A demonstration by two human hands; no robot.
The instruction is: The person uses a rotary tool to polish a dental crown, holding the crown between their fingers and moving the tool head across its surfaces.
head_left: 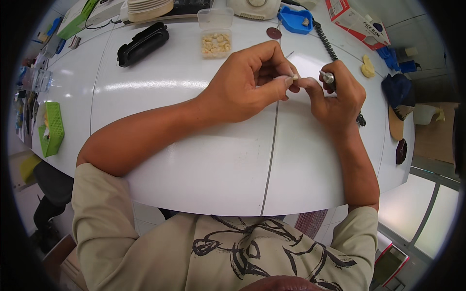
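- a white round-edged table (194,165) fills the view, a dark seam running from its near edge up the middle toward the hands; the broad near half carries only the forearms.
- the far edge is crowded: a clear tub of pale bits (216,41), a black oblong case (143,43), a stack of cream plates (147,8), a blue tray (294,22), and a dark red disc (274,33) just beside it.
- at the left edge stands a green basket (52,128); toward the right edge lie a red-and-white carton (357,22), a small yellow piece (367,67), and a dark blue cap (398,94) near the rim.
- the left hand (247,85) rests above the seam at the table's middle, thumb and fingertips pressed together, pinching a tiny pale piece (294,76).
- the right hand (337,97) sits just right of the seam, fingers curled around a rotary handpiece (329,77), its index finger touching the left hand's fingertips.
- the pale piece lies between the two hands, at the left fingertips and just beside the handpiece's metal nose; whether the bit touches it cannot be told.
- a black coiled cord (324,41) runs from the right hand to the far edge.
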